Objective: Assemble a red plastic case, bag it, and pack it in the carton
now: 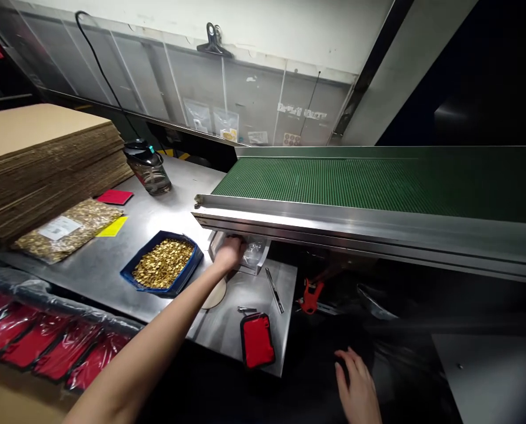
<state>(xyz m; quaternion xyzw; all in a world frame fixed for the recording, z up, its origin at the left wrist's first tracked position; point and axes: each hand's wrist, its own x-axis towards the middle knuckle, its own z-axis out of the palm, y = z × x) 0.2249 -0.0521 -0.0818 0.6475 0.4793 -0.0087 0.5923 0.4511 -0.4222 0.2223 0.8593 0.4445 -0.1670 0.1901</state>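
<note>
The left grip [231, 253] reaches into a clear tray [264, 259] on the table [99, 271], its fingers curled; whether they pinch anything, I cannot tell. Clear plastic bags [254, 250] lie in the tray just right of that grip, and the conveyor [333, 182] runs just beyond it. To its left sits a blue tray [196, 257] of gold pieces [163, 263]; to its right, nearer the person, lies a red case [257, 340]. The right grip [357, 386] hangs well apart, thumb and fingers loosely spread.
</note>
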